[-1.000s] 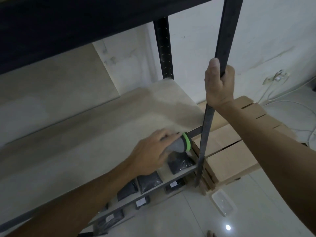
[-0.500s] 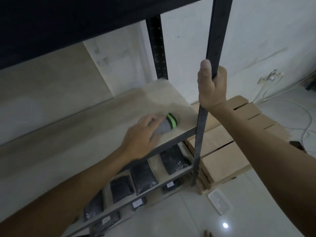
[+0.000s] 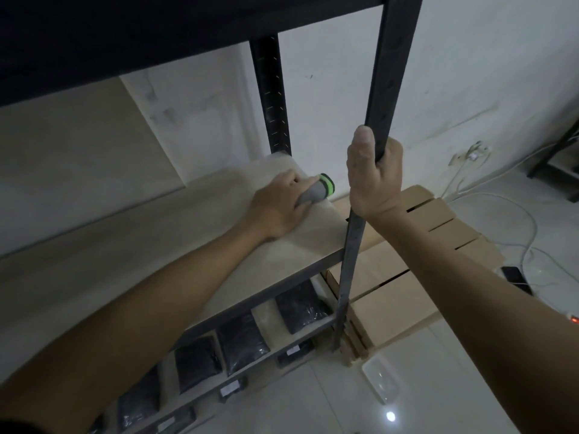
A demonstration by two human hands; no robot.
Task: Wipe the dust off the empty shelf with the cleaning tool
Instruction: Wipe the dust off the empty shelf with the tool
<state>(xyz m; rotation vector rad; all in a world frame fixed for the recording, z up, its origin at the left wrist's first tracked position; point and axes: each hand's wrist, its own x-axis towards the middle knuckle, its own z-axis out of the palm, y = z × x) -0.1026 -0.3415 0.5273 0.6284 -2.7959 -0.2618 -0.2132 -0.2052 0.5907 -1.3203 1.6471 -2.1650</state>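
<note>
Cleaning tool (image 3: 316, 191) grey with bright green band and black end, at the shelf's (image 3: 156, 245) right far corner. Shelf board pale beige, faint wood grain, dark grey metal front edge. Front post (image 3: 380, 89) black up top, dull grey lower down. Back post (image 3: 271, 95) black with rows of small pale slots. Top shelf (image 3: 156, 32) black. Wall (image 3: 470, 73) white, smudged grey marks. Bags (image 3: 241, 343) on lower shelf black, glossy; white labels below them. Cardboard boxes (image 3: 391, 292) tan. Floor tiles (image 3: 313, 402) pale grey-white, shiny. Cables (image 3: 501, 202) white. Phone (image 3: 513, 277) black. Small red light at right edge.
</note>
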